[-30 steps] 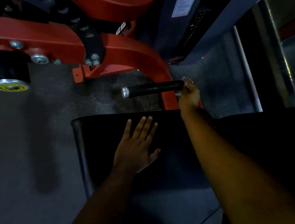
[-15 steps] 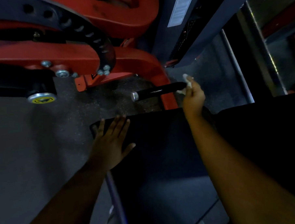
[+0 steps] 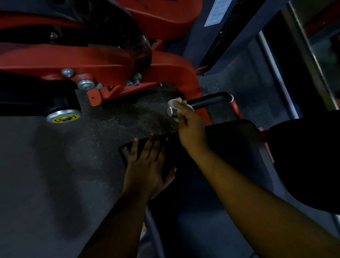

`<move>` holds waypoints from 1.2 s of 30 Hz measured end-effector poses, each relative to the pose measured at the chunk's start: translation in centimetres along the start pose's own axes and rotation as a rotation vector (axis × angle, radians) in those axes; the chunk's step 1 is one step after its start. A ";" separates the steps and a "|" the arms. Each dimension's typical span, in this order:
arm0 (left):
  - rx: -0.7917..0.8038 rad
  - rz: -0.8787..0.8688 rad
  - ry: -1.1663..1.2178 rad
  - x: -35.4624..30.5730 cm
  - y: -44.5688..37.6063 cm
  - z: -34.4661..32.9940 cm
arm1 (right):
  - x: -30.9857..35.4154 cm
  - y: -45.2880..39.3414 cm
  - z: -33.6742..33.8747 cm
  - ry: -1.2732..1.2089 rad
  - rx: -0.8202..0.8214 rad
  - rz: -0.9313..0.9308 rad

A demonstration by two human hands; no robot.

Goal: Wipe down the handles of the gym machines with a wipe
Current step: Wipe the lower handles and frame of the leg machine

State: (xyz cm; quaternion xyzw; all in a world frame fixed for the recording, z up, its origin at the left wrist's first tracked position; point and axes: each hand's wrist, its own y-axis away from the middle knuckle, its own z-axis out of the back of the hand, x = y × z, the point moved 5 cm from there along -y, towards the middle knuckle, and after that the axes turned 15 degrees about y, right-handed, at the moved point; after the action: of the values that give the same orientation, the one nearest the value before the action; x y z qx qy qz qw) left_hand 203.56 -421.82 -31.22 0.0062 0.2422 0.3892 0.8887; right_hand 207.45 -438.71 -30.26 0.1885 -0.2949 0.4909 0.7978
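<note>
The speckled rubber floor [image 3: 50, 173] fills the left half of the view, a broad open stretch running from the lower left up to the machine. Above it the red machine frame [image 3: 96, 58] spans the top, its curved arm bending down on the right toward the handle, with bolts along its lower edge and a black arm ending in a silver cap with a yellow label [image 3: 63, 116] low on the left. A grey upright panel [image 3: 209, 29] with a white label stands behind the frame, and a pale metal rail [image 3: 278, 75] runs down the right side. The black seat pad [image 3: 224, 146] sits in the lower middle; its near-left corner juts out over the floor, and its far edge lies just below the handle.

The left hand [image 3: 147, 168] lies flat on that left corner of the pad, fingers straight and spread, its grip released and holding nothing. The right hand [image 3: 190, 128] reaches past the pad's far edge, its grip clenched round the white wipe [image 3: 174, 105], which is wrapped over the free left end of the black handle [image 3: 209, 100]. The handle runs level to the right, where it bends into the red frame; floor lies open below and to the left of its tip.
</note>
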 end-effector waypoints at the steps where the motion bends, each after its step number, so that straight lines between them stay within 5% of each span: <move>1: -0.006 -0.001 -0.002 0.0 0.0 0.0 | -0.5 -0.5 1.5 0.049 -0.018 0.048; 5: -0.028 -0.006 -0.005 -0.1 0.0 0.0 | -6.3 -4.6 7.0 0.095 -0.199 -0.159; 8: -0.018 -0.001 0.006 0.0 0.0 0.0 | -7.9 -4.7 4.4 0.249 0.023 -0.299; 16: -0.032 -0.012 0.017 0.1 0.1 -0.1 | 0.4 1.3 0.8 -0.282 0.002 -0.047; 20: -0.051 -0.014 0.030 0.1 0.0 -0.1 | -7.3 -2.0 5.6 -0.498 -0.513 -0.543; 24: -0.064 -0.032 0.037 0.1 0.2 -0.1 | -12.3 -5.0 4.0 -0.923 -0.523 -1.014; 28: -0.048 -0.022 0.023 0.1 0.1 -0.1 | -10.7 -5.1 1.1 -1.039 -0.603 -1.006; 36: -0.028 -0.010 0.035 0.3 0.0 -0.6 | -0.6 3.4 -3.5 -1.050 -0.217 -0.877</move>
State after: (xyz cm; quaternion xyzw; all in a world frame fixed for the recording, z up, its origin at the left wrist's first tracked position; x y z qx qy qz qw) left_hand 203.47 -421.69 -31.91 -0.0141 0.2524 0.3882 0.8862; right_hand 205.26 -435.51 -33.27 0.4221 -0.5858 -0.0655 0.6887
